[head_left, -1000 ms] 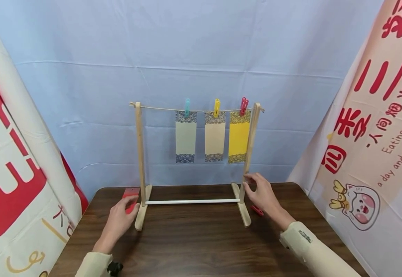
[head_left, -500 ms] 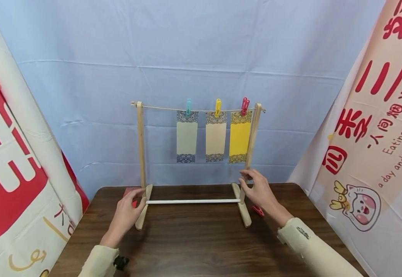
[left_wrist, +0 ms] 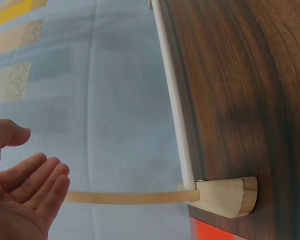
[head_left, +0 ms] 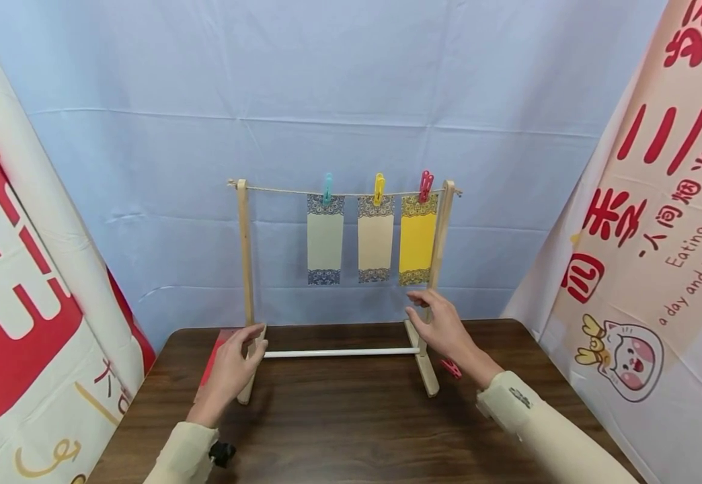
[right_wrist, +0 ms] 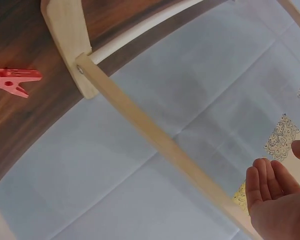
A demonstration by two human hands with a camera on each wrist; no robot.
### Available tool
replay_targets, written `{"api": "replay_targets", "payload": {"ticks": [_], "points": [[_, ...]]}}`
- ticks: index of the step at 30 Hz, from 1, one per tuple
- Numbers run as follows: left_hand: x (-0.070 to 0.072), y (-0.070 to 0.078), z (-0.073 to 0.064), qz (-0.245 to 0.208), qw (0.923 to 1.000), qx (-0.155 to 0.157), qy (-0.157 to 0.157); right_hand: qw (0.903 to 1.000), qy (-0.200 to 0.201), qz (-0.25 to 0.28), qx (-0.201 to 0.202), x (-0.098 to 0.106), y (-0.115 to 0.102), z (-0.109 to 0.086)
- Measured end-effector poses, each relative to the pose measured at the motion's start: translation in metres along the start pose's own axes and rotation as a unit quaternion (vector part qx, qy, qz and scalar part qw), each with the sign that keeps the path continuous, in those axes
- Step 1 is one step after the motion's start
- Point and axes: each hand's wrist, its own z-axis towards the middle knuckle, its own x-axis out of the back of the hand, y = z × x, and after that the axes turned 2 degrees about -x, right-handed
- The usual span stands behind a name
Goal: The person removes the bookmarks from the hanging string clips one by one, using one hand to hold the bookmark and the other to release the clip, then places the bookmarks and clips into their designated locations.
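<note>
Nearest us, two hands: the left hand [head_left: 236,356] is by the left foot [left_wrist: 225,197] of the rack [head_left: 245,255], the right hand [head_left: 444,329] in front of the lower right post [head_left: 442,228]. Both loose, fingers lightly bent, thumbs apart, grasping nothing. On the brown surface [head_left: 339,430], a red clip [head_left: 450,368] lies just right of the right foot [head_left: 426,378]; a flat red item [left_wrist: 215,233] sits beside the left one. The rack stands upright mid-surface, white rod [head_left: 339,353] low between its feet. Our call: hands working this close should move evenly on both sides and stay low; any contact belongs on wood, not cards, so nothing tips or swings. Above, the cord [head_left: 284,189] carries, left to right, teal [head_left: 328,189], yellow [head_left: 378,189] and red [head_left: 426,187] clips, holding pale green [head_left: 325,242], beige [head_left: 375,242] and yellow [head_left: 417,242] cards. Far: blue backdrop [head_left: 351,87]. Hidden: left hand covers the lower left joint and part of the red item; right hand masks some right post. We can't tell if fingertips touch wood. Wrist views miss the hanging clips and crop both hands.
</note>
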Motion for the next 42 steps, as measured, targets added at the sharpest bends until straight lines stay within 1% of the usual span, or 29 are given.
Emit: {"api": "replay_targets", "payload": {"ticks": [3,8,11,15,19,25,31,34,37,42], "points": [[-0.001,0.002,0.002,-0.007,0.9999,0.006,-0.007,1.0,0.002,0.002,0.006,-0.001,-0.004,0.004],[-0.003,0.005,0.008,-0.015,0.9992,0.021,-0.031,0.9998,0.003,0.004,0.018,-0.004,-0.011,0.011],[-0.004,0.007,0.011,-0.016,0.999,0.019,-0.037,0.9998,0.001,0.004,0.018,-0.005,-0.014,0.015],[-0.007,0.01,0.014,-0.017,0.9993,0.01,-0.032,0.9999,-0.009,0.005,0.01,-0.006,-0.019,0.019],[-0.011,0.013,0.015,-0.02,0.9995,0.003,-0.022,0.9998,-0.014,0.008,0.012,-0.007,-0.022,0.023],[-0.016,0.019,0.021,-0.026,0.9995,-0.004,-0.015,0.9994,-0.012,0.011,0.032,-0.003,-0.027,0.032],[-0.021,0.021,0.026,-0.025,0.9994,-0.022,-0.006,0.9986,-0.001,0.019,0.049,0.0,-0.033,0.041],[-0.022,0.024,0.03,-0.034,0.9989,-0.032,-0.005,0.9979,0.006,0.018,0.062,0.0,-0.037,0.045],[-0.022,0.025,0.033,-0.03,0.9988,-0.038,-0.001,0.9973,0.004,0.02,0.07,-0.001,-0.041,0.049],[-0.022,0.027,0.04,-0.02,0.9992,-0.033,-0.012,0.9959,0.005,0.028,0.086,-0.003,-0.049,0.056]]}}
